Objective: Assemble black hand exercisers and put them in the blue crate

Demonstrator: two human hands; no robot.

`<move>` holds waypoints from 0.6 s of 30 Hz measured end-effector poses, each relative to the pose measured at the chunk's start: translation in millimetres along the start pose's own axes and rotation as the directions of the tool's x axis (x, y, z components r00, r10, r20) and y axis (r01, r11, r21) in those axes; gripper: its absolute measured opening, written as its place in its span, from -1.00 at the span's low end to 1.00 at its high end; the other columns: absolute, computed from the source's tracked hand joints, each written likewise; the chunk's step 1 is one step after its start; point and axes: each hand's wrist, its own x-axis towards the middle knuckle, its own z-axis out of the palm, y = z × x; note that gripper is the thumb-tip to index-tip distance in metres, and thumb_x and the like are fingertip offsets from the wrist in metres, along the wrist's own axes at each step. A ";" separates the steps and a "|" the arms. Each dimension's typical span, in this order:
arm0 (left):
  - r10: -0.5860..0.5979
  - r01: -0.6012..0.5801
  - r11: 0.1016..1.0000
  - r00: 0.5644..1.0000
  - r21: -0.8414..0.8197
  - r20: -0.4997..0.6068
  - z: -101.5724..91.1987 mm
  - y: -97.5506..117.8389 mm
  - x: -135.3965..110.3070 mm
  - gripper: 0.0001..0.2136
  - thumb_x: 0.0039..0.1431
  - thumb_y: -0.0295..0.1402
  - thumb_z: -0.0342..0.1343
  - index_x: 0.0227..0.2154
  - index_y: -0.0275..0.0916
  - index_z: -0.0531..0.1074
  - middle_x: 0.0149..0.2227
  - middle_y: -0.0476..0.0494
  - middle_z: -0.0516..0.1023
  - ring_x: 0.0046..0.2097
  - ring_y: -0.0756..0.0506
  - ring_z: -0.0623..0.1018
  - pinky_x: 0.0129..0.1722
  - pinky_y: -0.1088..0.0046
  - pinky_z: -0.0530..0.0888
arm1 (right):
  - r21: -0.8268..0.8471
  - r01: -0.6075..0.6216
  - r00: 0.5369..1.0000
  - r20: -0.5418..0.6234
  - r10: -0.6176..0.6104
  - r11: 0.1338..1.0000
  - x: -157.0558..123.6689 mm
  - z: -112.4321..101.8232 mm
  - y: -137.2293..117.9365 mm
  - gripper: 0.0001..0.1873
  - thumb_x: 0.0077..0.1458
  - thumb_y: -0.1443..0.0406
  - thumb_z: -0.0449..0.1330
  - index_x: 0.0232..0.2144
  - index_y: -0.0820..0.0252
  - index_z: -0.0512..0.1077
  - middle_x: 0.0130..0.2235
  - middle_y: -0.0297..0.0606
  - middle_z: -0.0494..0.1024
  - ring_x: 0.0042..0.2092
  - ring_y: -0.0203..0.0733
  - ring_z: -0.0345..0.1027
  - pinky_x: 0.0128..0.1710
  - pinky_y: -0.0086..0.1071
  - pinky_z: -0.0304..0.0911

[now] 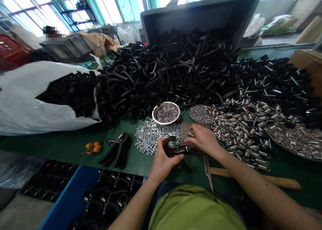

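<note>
Gripped in the left hand (163, 161), a glossy black handle (178, 151) curves into a hook, pale lettering along its shaft; the right hand (204, 138) pinches a silvery coil spring (191, 134).

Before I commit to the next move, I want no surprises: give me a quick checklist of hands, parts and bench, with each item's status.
1. Left hand grips the black hooked part: ok.
2. Spring at the fingertips of the right hand: ok.
3. Right hand clear of the metal plate: not ok; it covers part of it in this view.
4. Right hand touching the plate or just above it: cannot tell from this angle.
5. Wood-handled tool out of both hands: ok; it lies partly behind the right forearm.
6. Orange fruit away from the hands: ok; it sits off to the left.
</note>
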 end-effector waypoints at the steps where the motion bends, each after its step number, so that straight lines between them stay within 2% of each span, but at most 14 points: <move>1: 0.018 -0.018 0.999 1.000 0.030 0.001 -3.2 -1.4 -0.2 -0.44 -0.18 -0.38 0.28 -0.13 -0.16 0.10 -0.31 0.03 0.40 -0.28 -0.03 0.47 -0.25 0.43 0.41 | -0.065 -0.011 0.999 0.051 0.015 0.998 6.8 1.0 3.2 -0.57 -0.07 0.01 0.23 -0.26 0.19 0.36 -0.23 -0.11 0.51 -0.19 0.02 0.39 -0.31 -0.31 0.15; 3: 0.042 -0.043 0.998 0.999 0.053 0.023 -8.0 -2.8 -1.7 -0.43 -0.17 -0.38 0.27 -0.12 -0.14 0.08 -0.30 0.04 0.40 -0.29 -0.03 0.48 -0.25 0.43 0.41 | -0.102 -0.011 0.988 0.151 0.026 0.995 15.6 0.8 8.8 -0.63 -0.08 0.06 0.25 -0.32 0.21 0.36 -0.31 -0.11 0.52 -0.24 0.03 0.41 -0.36 -0.32 0.13; 5: 0.061 -0.064 0.996 0.997 0.059 0.057 -10.9 -2.3 -3.8 -0.43 -0.16 -0.40 0.26 -0.10 -0.13 0.07 -0.28 0.03 0.41 -0.29 -0.03 0.49 -0.25 0.43 0.41 | -0.085 0.002 0.982 0.189 0.014 0.996 16.7 -3.9 12.1 -0.72 -0.01 0.11 0.20 -0.38 0.20 0.35 -0.38 -0.16 0.51 -0.28 -0.03 0.41 -0.38 -0.34 0.12; 7: 0.078 -0.086 0.993 0.992 0.076 0.099 -12.9 -0.2 -5.4 -0.43 -0.16 -0.41 0.26 -0.11 -0.13 0.07 -0.29 0.03 0.42 -0.29 -0.03 0.49 -0.26 0.43 0.41 | 0.025 0.019 0.981 0.192 -0.024 1.000 9.9 -12.7 11.8 -0.77 0.10 0.13 0.09 -0.37 0.19 0.34 -0.41 -0.22 0.50 -0.33 -0.15 0.39 -0.40 -0.39 0.12; 8: 0.088 -0.099 0.991 0.988 0.086 0.125 -13.6 1.5 -5.9 -0.43 -0.17 -0.42 0.26 -0.11 -0.13 0.08 -0.29 0.03 0.42 -0.29 -0.03 0.49 -0.26 0.44 0.41 | 0.153 0.018 0.976 0.213 -0.051 0.988 3.8 -18.0 10.5 -0.76 0.15 0.13 0.02 -0.33 0.19 0.33 -0.41 -0.26 0.49 -0.38 -0.22 0.37 -0.43 -0.42 0.12; 9: 0.098 -0.114 0.989 0.983 0.093 0.156 -14.1 3.3 -6.2 -0.44 -0.18 -0.43 0.26 -0.12 -0.14 0.08 -0.30 0.03 0.43 -0.28 -0.03 0.49 -0.27 0.44 0.41 | 0.319 0.003 0.964 0.251 -0.087 0.948 -3.4 -23.3 8.6 -0.74 0.18 0.13 -0.04 -0.30 0.19 0.31 -0.42 -0.28 0.49 -0.44 -0.29 0.33 -0.48 -0.45 0.11; 11: 0.120 -0.142 0.987 0.965 0.080 0.235 -14.3 7.5 -6.1 -0.44 -0.18 -0.47 0.25 -0.13 -0.13 0.09 -0.31 0.04 0.43 -0.28 -0.03 0.48 -0.28 0.45 0.41 | 0.637 -0.085 0.919 0.347 -0.187 0.766 -18.8 -32.8 3.9 -0.72 0.20 0.12 -0.07 -0.22 0.19 0.26 -0.42 -0.32 0.49 -0.57 -0.39 0.19 -0.60 -0.49 0.03; 12: 0.131 -0.153 0.986 0.951 0.062 0.279 -14.0 9.7 -6.0 -0.44 -0.19 -0.48 0.24 -0.12 -0.13 0.08 -0.30 0.04 0.43 -0.28 -0.03 0.48 -0.28 0.46 0.41 | 0.727 -0.139 0.892 0.386 -0.233 0.672 -25.9 -36.5 1.7 -0.72 0.18 0.11 -0.04 -0.21 0.19 0.24 -0.44 -0.34 0.49 -0.61 -0.42 0.12 -0.64 -0.50 -0.02; 13: 0.141 -0.163 0.986 0.936 0.040 0.322 -13.4 11.9 -5.8 -0.43 -0.19 -0.50 0.24 -0.12 -0.13 0.08 -0.30 0.04 0.43 -0.27 -0.03 0.48 -0.28 0.46 0.41 | 0.764 -0.177 0.869 0.417 -0.265 0.620 -31.8 -39.4 -0.1 -0.73 0.16 0.12 0.01 -0.21 0.19 0.25 -0.47 -0.36 0.47 -0.62 -0.43 0.09 -0.65 -0.52 -0.04; 15: 0.159 -0.177 0.984 0.905 0.011 0.395 -11.6 16.1 -5.5 -0.41 -0.20 -0.51 0.23 -0.11 -0.13 0.07 -0.28 0.02 0.43 -0.25 -0.03 0.48 -0.27 0.46 0.41 | 0.772 -0.202 0.845 0.449 -0.292 0.602 -39.4 -43.8 -2.6 -0.76 0.11 0.16 0.09 -0.25 0.20 0.29 -0.53 -0.42 0.42 -0.59 -0.43 0.13 -0.62 -0.53 0.00; 18: 0.177 -0.213 0.977 0.865 0.023 0.470 -8.6 22.0 -4.9 -0.37 -0.24 -0.50 0.25 -0.07 -0.14 0.07 -0.25 -0.01 0.43 -0.26 -0.04 0.47 -0.28 0.45 0.41 | 0.745 -0.212 0.804 0.500 -0.320 0.633 -41.4 -48.5 -4.7 -0.80 0.06 0.21 0.14 -0.28 0.21 0.34 -0.57 -0.45 0.35 -0.52 -0.38 0.22 -0.56 -0.53 0.09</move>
